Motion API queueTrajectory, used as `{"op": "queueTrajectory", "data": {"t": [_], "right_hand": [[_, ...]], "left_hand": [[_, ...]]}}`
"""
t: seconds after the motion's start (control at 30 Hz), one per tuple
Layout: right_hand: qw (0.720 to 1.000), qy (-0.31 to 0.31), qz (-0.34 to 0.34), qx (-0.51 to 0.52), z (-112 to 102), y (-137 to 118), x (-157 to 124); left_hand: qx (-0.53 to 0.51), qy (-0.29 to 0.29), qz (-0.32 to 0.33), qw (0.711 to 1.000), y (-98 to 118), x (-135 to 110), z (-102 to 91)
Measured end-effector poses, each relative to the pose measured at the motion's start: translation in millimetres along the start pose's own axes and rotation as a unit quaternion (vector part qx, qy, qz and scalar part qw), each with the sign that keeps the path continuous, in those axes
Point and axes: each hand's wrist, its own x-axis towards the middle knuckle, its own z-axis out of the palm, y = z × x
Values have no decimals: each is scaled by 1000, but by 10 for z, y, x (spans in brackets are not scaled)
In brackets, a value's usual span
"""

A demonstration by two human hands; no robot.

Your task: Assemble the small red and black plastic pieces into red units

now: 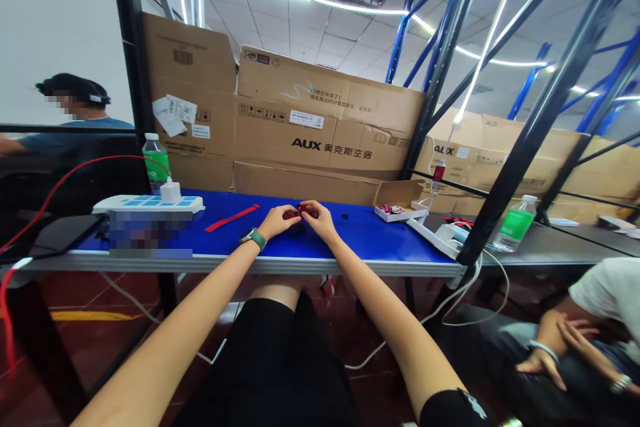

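A small dark-red object [300, 211] was held pinched between the left hand [277, 221] and right hand [319, 219], close together above the blue-topped metal table [370, 240].

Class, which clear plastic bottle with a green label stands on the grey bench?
The right-hand bottle, beyond the black steel upright; the other stands behind the white power strip.

A small red-and-black object [300, 211] is pinched between the fingertips of the left hand [278, 220] and the right hand [319, 219], just above a blue-topped counter [365, 240]. A red strap [232, 217] is laid to the left of the hands, and a small black disc [345, 216] just to their right. An open cardboard box [400, 203] is placed farther right, and a white power strip [131, 204] farther left.
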Motion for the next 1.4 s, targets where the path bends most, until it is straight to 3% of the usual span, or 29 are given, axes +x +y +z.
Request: {"op": "queueTrajectory", "data": {"t": [0.23,0.43,0.57,0.83,1.2,1.4], "right_hand": [[999,6,-18,-47,17,50,6],[999,-10,-14,-29,24,47,14],[999,14,27,25,29,41,13],[997,4,39,74,10,38,24],[999,23,33,-2,-1,101,3],[998,14,38,37,4,92,10]], "left_hand": [[-71,3,-9,997,-10,23,-28],[-134,14,-3,991,-22,39,-39],[-126,57,-4,990,-16,37,-29],[-127,29,14,991,70,25,-51],[-75,15,3,997,22,2,-78],[-75,16,6,997,14,6,-73]]}}
